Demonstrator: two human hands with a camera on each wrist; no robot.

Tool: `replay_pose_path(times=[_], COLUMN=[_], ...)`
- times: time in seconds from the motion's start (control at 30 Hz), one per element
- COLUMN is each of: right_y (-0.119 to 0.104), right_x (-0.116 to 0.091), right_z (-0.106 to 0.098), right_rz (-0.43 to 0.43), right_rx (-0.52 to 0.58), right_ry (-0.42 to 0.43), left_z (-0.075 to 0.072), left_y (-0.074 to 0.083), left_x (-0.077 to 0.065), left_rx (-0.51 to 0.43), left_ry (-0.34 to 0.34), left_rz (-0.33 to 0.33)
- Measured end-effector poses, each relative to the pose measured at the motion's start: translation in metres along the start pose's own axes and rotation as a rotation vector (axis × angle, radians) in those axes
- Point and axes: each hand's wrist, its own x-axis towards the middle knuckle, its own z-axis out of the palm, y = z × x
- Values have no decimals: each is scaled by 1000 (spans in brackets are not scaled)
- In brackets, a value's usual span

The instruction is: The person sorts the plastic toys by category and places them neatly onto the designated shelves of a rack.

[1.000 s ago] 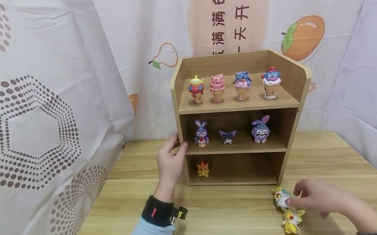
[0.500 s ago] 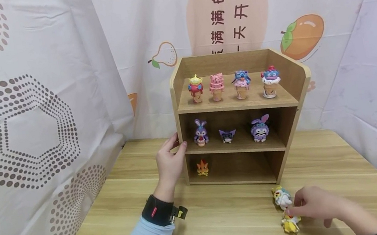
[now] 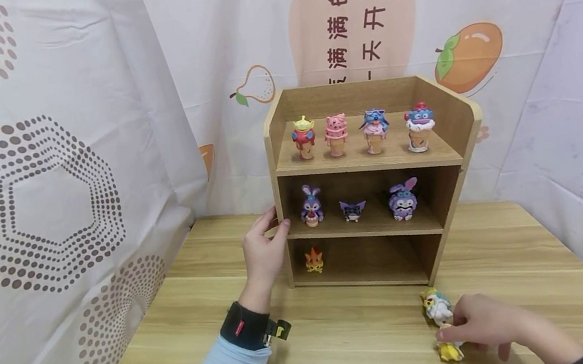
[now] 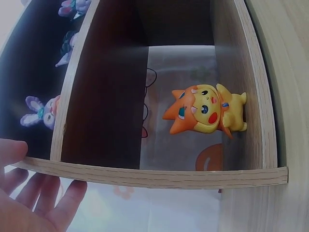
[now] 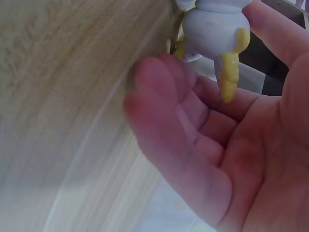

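My left hand (image 3: 264, 251) grips the left side panel of a small wooden shelf (image 3: 367, 166), thumb at its front edge and fingers along the outer side. My right hand (image 3: 490, 319) pinches a yellow-and-white figurine (image 3: 450, 351) lying on the table; in the right wrist view the figurine's white body with yellow parts (image 5: 217, 31) shows beside the thumb, its head out of view. Just beyond it lies another figurine (image 3: 438, 309), white, yellow and blue. An orange-and-yellow figurine (image 4: 207, 108) stands on the bottom shelf, at the left.
Several ice-cream-cone figurines (image 3: 373, 132) line the top shelf. On the middle shelf stand a purple rabbit (image 3: 310, 207), a small dark-and-purple figurine (image 3: 352, 211) and a fluffy purple one (image 3: 402, 200). Printed curtains (image 3: 216, 43) hang behind the wooden table (image 3: 343, 349).
My right hand has moved toward the near edge, from the farther lying figurine to the nearer one, and now pinches it. My left hand stays on the shelf.
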Motion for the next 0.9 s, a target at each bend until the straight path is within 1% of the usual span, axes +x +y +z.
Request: replay_pose_path(times=[0.27,0.53,0.7,0.9], right_y=[1,1,1,0], right_x=[0,-1,-3,-5], right_z=[3,1,-1,-6], right_rz=[-11,-9,-34,-60], right_rx=[-4,10,15,-16], right_ry=[2,-5,-5,17], left_z=[1,2,2,2], left_y=[-1,-2,-2,-2], left_x=[0,0,-1,0], left_rx=[-2,-10,-14,-20], left_ry=[3,7,10,15], left_rz=[-2,-2,-6,-5])
